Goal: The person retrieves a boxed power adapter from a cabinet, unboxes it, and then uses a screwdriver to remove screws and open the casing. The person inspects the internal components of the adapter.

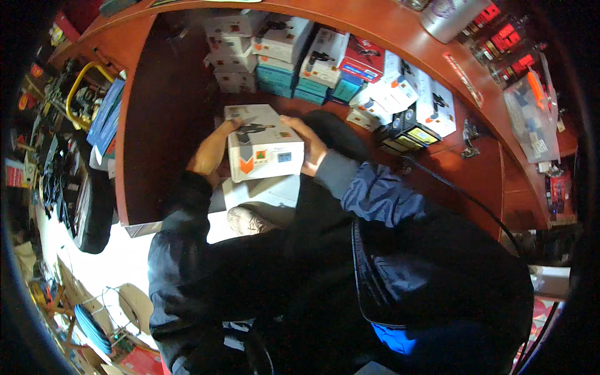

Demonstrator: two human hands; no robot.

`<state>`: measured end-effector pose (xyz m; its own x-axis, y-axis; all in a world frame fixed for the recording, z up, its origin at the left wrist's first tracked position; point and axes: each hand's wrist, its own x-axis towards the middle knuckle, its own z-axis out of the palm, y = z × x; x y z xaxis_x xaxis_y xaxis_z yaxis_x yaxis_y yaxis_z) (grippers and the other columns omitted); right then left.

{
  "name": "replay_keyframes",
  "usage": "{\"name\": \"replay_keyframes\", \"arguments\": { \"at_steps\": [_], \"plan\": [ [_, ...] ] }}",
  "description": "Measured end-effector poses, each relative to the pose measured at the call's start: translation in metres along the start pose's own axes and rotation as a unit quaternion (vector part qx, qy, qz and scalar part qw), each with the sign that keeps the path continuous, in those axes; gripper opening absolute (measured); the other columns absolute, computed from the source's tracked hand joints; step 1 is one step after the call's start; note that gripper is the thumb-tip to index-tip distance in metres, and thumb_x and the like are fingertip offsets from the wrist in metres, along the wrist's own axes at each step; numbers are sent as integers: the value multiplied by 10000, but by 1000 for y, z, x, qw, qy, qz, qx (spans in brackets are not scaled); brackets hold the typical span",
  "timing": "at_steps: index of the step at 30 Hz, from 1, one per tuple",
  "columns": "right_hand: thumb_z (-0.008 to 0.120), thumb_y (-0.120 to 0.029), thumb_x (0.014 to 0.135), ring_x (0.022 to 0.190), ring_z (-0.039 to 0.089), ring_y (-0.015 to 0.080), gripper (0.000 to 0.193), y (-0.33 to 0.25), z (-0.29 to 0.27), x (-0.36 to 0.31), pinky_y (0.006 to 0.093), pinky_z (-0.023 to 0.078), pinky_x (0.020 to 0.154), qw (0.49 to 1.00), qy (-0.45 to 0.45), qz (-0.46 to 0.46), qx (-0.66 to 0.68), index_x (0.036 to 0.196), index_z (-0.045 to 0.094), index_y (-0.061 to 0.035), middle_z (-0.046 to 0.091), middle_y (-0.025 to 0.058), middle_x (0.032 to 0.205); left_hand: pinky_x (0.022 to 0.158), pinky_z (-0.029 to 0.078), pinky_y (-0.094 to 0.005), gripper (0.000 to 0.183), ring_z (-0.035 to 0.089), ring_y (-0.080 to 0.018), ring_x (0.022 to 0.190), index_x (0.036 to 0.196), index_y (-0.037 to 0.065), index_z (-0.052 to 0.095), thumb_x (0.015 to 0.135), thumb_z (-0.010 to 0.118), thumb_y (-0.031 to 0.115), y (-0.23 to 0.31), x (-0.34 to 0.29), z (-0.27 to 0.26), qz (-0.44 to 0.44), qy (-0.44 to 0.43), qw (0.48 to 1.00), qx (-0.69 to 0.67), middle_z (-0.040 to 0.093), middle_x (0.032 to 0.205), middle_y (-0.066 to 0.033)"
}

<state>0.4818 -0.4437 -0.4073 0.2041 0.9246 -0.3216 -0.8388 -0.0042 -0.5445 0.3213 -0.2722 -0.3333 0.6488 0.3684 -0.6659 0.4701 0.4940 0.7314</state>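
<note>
Together, the left hand (209,150) and right hand (312,149) grip a white box (269,164) by opposite sides, holding it nearer the person than the stacked boxes (274,81) inside a reddish-brown cabinet (159,131).

Left fingers (231,127) are at the held box's (265,147) left side, right fingers (295,125) at its right. Behind it — within the desk (390,32) — stand stacked boxes (282,40); right of it runs a cable (459,187). Before it, toward the body, is a shoe (247,220), seemingly on the floor (75,269).
</note>
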Motion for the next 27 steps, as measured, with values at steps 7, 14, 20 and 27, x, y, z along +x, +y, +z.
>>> {"name": "replay_keyframes", "arguments": {
  "at_steps": [7, 14, 20, 27],
  "plan": [
    [708, -566, 921, 1192, 685, 288, 726, -2, 15, -9, 455, 548, 1033, 997, 45, -25, -65, 1433, 581, -68, 675, 168, 1356, 914, 584, -368, 503, 725, -253, 1016, 1334, -3, 608, 1013, 598, 385, 9, -22, 7, 69, 13, 997, -39, 733, 1183, -162],
    [691, -483, 970, 1223, 671, 264, 661, -8, 25, -12, 423, 554, 1053, 996, 64, -7, -60, 1461, 537, -69, 641, 163, 1377, 910, 580, -375, 547, 723, -248, 1044, 1362, 8, 604, 985, 621, 404, 15, -28, 14, 76, 2, 996, -48, 725, 1222, -146],
    [679, -538, 955, 1243, 657, 278, 700, -7, 20, -7, 429, 549, 1040, 995, 52, -15, -78, 1480, 537, -97, 638, 141, 1398, 908, 573, -369, 550, 710, -259, 1038, 1362, -20, 578, 989, 620, 382, 16, -29, 14, 77, 17, 996, -38, 712, 1208, -165],
    [654, -530, 989, 1093, 697, 286, 653, -45, -16, -12, 452, 563, 931, 949, 134, -74, -277, 1447, 552, -76, 685, 178, 1284, 936, 574, -371, 559, 716, -263, 1064, 1383, -26, 560, 988, 627, 363, 18, -36, 18, 130, 28, 990, -40, 712, 1221, -172]
  ]
}}
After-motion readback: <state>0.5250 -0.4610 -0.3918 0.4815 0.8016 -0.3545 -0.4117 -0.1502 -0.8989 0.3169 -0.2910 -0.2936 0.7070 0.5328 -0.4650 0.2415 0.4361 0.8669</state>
